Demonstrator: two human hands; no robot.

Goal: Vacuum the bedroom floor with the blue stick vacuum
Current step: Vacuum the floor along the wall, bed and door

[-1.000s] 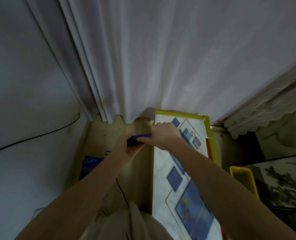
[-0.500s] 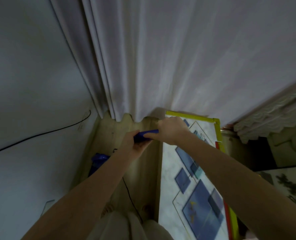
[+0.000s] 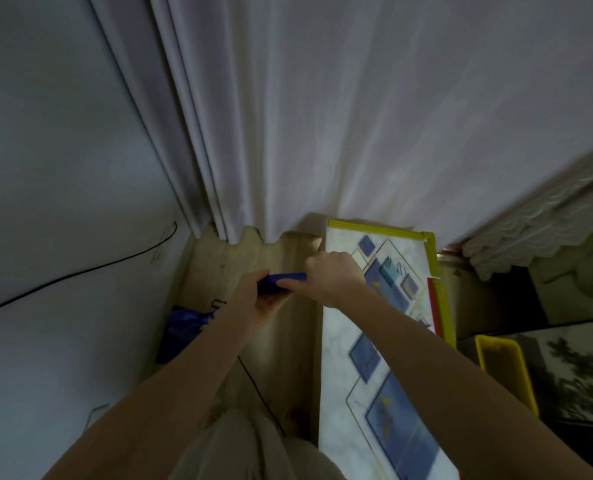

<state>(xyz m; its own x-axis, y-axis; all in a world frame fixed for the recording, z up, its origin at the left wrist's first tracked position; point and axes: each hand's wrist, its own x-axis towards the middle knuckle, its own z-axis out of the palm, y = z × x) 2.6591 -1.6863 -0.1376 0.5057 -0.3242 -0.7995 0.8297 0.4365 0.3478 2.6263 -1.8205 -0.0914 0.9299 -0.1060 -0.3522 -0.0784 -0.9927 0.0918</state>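
We note both hands curled round the blue vacuum handle (image 3: 283, 281): left hand (image 3: 258, 299) grips from below, right hand (image 3: 333, 280) from above, fingers wrapped tight. The handle's visible stretch runs left to right across the view. Below it the blue vacuum body (image 3: 180, 329) sits on the wooden floor (image 3: 281, 344), near the wall (image 3: 56, 209), beside the patterned mat (image 3: 374, 358). Curtain (image 3: 340, 116) hangs ahead.

Both hands gripped the blue vacuum handle (image 3: 283, 280): the left hand (image 3: 260, 299) from below, the right hand (image 3: 333, 278) from above. Its blue body (image 3: 184, 329) stood lower left on the wooden floor (image 3: 288, 341). A patterned mat (image 3: 374, 358) lay to the right, and a white curtain (image 3: 323, 133) hung at the far side.
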